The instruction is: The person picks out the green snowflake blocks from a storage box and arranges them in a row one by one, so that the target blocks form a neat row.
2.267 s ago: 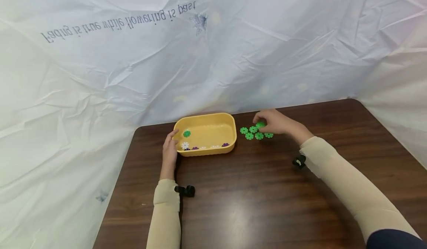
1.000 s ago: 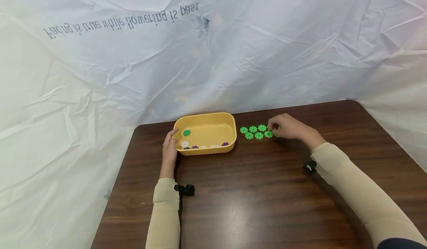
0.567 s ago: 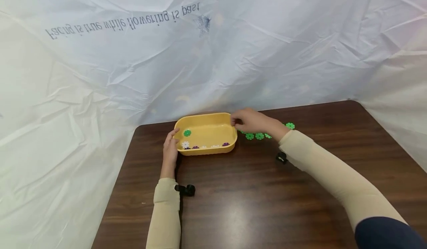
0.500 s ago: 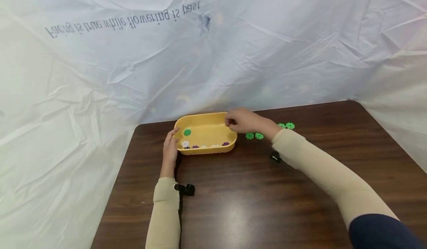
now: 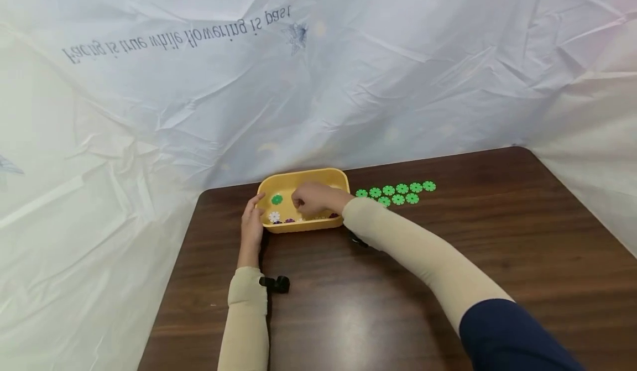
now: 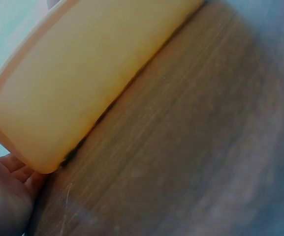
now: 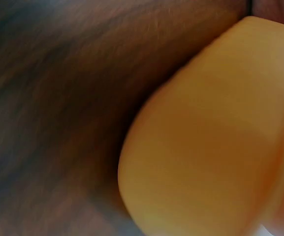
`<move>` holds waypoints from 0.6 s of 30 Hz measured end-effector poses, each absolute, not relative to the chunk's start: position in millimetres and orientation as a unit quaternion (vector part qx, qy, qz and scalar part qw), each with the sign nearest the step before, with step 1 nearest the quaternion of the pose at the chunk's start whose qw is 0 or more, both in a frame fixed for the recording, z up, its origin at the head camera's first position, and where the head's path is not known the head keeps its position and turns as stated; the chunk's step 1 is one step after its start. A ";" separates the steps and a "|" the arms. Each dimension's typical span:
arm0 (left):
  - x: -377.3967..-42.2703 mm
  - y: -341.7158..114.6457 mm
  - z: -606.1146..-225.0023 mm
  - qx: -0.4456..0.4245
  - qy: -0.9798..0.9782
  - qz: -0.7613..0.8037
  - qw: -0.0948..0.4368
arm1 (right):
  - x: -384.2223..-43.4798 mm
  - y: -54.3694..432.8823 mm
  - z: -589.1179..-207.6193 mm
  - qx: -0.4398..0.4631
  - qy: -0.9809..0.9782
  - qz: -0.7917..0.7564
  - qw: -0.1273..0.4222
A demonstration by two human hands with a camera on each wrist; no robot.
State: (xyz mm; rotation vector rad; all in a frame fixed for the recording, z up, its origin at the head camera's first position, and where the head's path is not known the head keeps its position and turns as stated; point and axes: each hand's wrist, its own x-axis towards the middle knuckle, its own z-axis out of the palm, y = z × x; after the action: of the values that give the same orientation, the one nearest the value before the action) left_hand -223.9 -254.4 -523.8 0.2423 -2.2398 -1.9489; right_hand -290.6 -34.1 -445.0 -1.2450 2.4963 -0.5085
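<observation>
My left hand [image 5: 252, 227] grips the left end of a shallow yellow plastic basin [image 5: 303, 227], its fingers on the rim. In the left wrist view that hand [image 6: 9, 191] shows at the basin's corner. The right hand [image 5: 317, 198] is over the inside of the basin, fingers loosely bent, with nothing visible in them. Left of its fingertips lies a green flower-shaped plastic disc [image 5: 276, 199]. A white flower disc [image 5: 274, 216] and a purple one [image 5: 290, 221] lie near the front wall. The right wrist view shows mostly the basin's outer wall [image 7: 205, 137], blurred.
Right of the basin, several green flower discs [image 5: 402, 188] lie flat in two rows on the dark wooden table [image 5: 398, 304]. The right forearm covers part of the lower row. A white printed cloth [image 5: 348, 83] hangs behind the table's far edge.
My right hand has left the right end of the green rows and moved left into the basin. More green discs show in the rows now. The left hand stays on the rim.
</observation>
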 end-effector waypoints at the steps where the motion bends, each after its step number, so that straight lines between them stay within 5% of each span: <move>1: -223.4 -254.7 -523.2 0.083 -0.749 -0.653 0.080 | -290.6 -38.8 -447.3 -0.435 0.869 -0.179 0.157; 18: -213.8 -246.4 -497.3 0.084 -0.741 -0.664 0.059 | -295.8 -85.3 -473.8 -0.410 0.895 -0.088 0.154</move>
State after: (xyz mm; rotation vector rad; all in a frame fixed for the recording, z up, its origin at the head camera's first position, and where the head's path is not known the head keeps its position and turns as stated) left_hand -213.8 -246.4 -497.3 0.2546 -2.2436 -2.0123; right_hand -295.8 -85.3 -473.8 -1.1758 2.5644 -0.2515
